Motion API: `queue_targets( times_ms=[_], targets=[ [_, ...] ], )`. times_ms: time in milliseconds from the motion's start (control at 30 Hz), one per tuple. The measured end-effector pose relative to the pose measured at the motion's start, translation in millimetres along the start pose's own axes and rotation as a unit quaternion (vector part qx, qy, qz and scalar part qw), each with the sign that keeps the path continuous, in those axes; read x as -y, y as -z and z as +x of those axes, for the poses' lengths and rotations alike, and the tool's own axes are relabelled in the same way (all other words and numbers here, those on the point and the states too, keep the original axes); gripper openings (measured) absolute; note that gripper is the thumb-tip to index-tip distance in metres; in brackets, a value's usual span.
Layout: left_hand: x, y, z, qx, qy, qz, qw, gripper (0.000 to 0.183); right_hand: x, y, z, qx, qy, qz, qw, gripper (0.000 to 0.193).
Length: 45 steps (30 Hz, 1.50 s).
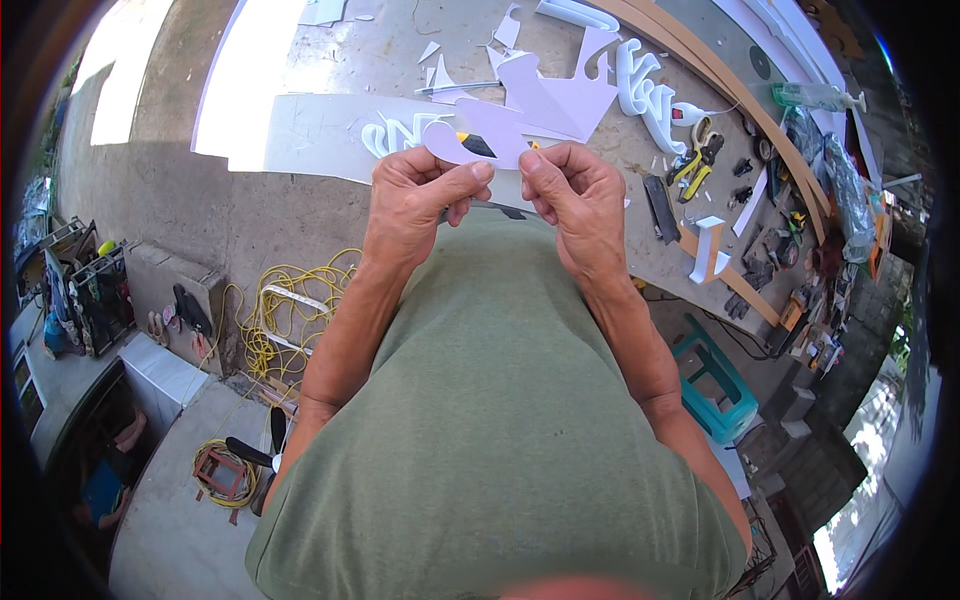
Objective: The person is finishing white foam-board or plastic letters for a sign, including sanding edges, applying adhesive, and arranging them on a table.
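1. White with a lilac cast, a thin curved cutout (508, 135) is held up by both hands over the desk (385, 60), close to its near edge.
2. The left hand (408, 200) pinches the cutout's left part between thumb and bent fingers.
3. The right hand (582, 200) pinches its right end likewise, thumb against curled forefinger.
4. Something black and yellow (478, 147) shows past the cutout's inner curve; too much is hidden to tell what it is.
5. Larger pale offcuts (565, 105) lie just beyond, toward the desk's far edge.
6. White raised lettering (395, 138) rests left of the cutout, on a pale sheet (315, 125).
7. More white script lettering (640, 88) lies right of the offcuts.
8. Yellow-handled pliers (697, 172) lie toward the desk's right side.
9. Nearer the desk's near right corner stands a white-and-brown letter shape (712, 250).
10. Long brown strips (715, 55) curve along the right side.
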<state>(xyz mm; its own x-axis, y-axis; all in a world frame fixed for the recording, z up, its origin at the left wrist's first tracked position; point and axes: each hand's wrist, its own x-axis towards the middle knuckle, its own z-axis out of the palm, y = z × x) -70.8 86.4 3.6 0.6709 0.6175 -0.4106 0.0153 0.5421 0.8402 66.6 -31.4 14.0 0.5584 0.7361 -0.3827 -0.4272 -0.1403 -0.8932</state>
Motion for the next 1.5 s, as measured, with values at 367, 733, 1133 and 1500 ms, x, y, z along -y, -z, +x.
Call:
queue_targets(
  times_ms=[367,733,1133,1500],
  targets=[
    [-30,-4,-6,-0.018,-0.059,0.160,0.985,0.016,-9,0,3,0.062,-0.043,0.123,0.989,0.020],
    [-38,-11,-3,-0.035,-0.069,0.212,0.974,0.020,-13,-1,5,0.054,-0.073,0.173,0.981,0.020],
    [-40,-7,0,0.013,-0.069,0.192,0.979,0.019,-11,-8,-6,0.024,-0.041,0.185,0.982,0.019],
    [-45,36,-23,0.011,-0.063,0.151,0.986,0.019,-22,-48,-20,0.031,-0.027,0.173,0.984,0.016]
  ],
)
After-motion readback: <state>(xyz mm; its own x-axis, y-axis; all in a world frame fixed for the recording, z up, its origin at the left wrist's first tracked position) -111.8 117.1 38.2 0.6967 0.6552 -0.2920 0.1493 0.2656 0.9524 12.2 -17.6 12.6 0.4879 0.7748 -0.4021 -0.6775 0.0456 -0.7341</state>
